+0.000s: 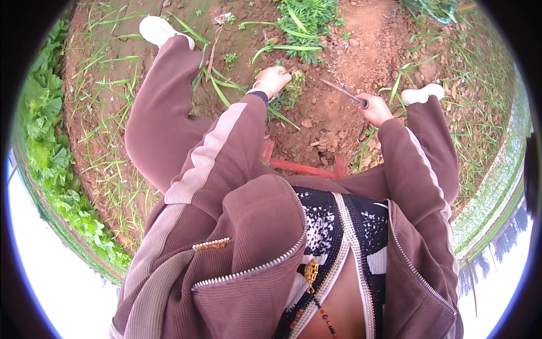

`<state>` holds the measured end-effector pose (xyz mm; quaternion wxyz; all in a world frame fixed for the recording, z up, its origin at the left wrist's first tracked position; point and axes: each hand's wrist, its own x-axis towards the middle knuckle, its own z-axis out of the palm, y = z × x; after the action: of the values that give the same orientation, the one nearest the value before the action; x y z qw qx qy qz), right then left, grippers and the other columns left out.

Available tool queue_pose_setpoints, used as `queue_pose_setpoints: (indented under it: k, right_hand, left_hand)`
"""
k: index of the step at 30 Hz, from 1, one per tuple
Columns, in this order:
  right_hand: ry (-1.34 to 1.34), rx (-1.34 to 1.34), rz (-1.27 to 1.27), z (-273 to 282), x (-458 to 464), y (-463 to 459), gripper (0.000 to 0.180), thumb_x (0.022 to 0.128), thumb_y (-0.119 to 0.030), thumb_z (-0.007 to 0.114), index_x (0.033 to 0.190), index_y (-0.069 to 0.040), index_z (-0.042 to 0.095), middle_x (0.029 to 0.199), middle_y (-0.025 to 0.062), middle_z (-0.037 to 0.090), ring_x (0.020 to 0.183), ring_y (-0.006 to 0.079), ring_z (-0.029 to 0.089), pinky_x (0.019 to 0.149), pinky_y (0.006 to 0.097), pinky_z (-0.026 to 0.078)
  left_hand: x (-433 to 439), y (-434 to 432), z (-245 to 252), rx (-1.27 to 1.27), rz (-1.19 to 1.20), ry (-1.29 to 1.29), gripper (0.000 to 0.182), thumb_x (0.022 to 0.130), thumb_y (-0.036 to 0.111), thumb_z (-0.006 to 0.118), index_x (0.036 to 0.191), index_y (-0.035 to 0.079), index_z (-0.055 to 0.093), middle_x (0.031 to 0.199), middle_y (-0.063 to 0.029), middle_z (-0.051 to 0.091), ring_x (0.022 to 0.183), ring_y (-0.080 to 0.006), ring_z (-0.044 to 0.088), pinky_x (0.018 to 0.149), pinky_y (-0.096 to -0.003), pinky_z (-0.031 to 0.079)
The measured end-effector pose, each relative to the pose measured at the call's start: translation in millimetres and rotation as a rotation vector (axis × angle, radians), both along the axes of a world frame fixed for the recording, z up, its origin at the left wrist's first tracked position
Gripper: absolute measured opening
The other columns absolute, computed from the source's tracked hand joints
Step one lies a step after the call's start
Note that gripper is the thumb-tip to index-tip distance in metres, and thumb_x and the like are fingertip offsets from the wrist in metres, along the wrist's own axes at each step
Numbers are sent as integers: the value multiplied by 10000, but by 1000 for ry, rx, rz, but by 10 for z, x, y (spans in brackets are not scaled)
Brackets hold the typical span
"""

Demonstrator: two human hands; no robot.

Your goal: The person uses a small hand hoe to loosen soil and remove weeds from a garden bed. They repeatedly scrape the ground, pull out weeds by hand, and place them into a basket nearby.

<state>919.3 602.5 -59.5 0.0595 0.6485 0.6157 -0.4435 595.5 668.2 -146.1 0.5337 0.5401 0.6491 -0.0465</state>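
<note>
My left hand (273,81) is closed on a tuft of feathery green leaves (296,84), low over the soil. Part of the tuft is hidden behind the fingers and wrist. In my right hand (376,111) is a narrow-bladed metal hand tool (342,90) with a tubular handle whose end faces me. Its thin tip points left towards the tuft and appears just above the bare soil. A thicker patch of the same kind of leafy plants (307,29) grows beyond my left hand.
A red low stool frame (302,166) stands beneath me, between my legs. Long grass-like shoots (224,89) rise around my left forearm. Broad-leaved plants (46,114) line the far left. Green netting (440,10) lies at the top right. My white shoes (159,31) rest on the soil either side.
</note>
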Motion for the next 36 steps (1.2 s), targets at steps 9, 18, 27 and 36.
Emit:
queue_pose_setpoints:
  k: [9, 18, 27, 36]
  right_hand:
    - [-382, 222, 238, 1470, -827, 178, 168, 779, -164, 604, 827, -62, 729, 807, 186, 698, 797, 327, 696, 740, 428, 549]
    - [-314, 271, 252, 615, -1106, 22, 164, 773, -118, 580, 855, -21, 684, 796, 187, 698, 768, 345, 698, 735, 429, 552]
    - [-366, 309, 182, 1508, -574, 0, 137, 755, -97, 560, 820, -43, 668, 757, 192, 676, 736, 358, 682, 687, 466, 535]
    - [-461, 331, 156, 1911, -701, -24, 94, 743, -78, 583, 783, -33, 655, 704, 198, 662, 690, 364, 682, 649, 459, 548]
  left_hand:
    - [145, -174, 14, 19, -15, -29, 325, 795, 347, 664, 1004, 102, 710, 942, -112, 711, 841, -238, 672, 799, -356, 509]
    - [209, -236, 399, 28, 24, -212, 318, 806, 350, 712, 962, 73, 698, 880, -72, 692, 842, -180, 632, 809, -327, 482]
    - [462, -284, 654, -100, 103, -425, 197, 863, 281, 678, 830, 89, 648, 722, 53, 549, 686, -69, 464, 647, -271, 407]
    - [333, -186, 658, -71, -30, -353, 301, 785, 388, 694, 885, 104, 675, 836, -75, 666, 823, -187, 616, 800, -337, 478]
